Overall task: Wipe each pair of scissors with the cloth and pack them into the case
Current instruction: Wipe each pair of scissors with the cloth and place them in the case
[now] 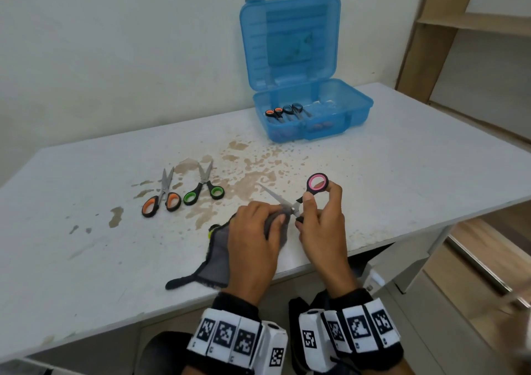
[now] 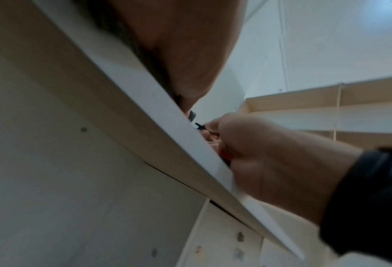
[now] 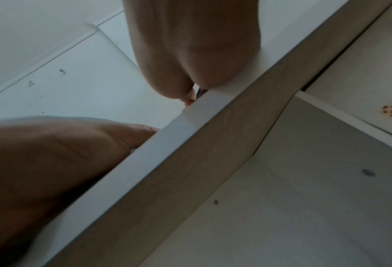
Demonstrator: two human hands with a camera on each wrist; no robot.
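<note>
My right hand (image 1: 319, 219) grips the pink-and-black scissors (image 1: 309, 189) by the handles, blades spread and pointing left. My left hand (image 1: 258, 231) pinches the grey cloth (image 1: 217, 256) around one blade near the pivot, at the table's front edge. The other blade (image 1: 273, 195) sticks out bare above the cloth. The rest of the cloth trails over the table toward me. Orange-handled scissors (image 1: 162, 199) and green-handled scissors (image 1: 205, 189) lie on the table to the left. The blue case (image 1: 310, 116) stands open at the back with two pairs of scissors (image 1: 287, 111) inside. Both wrist views show mostly the table's underside.
The white table (image 1: 86, 259) has brown stains across its middle. A wall runs behind it and wooden shelving (image 1: 459, 29) stands at the right. The table's right end stops past the case, with floor below.
</note>
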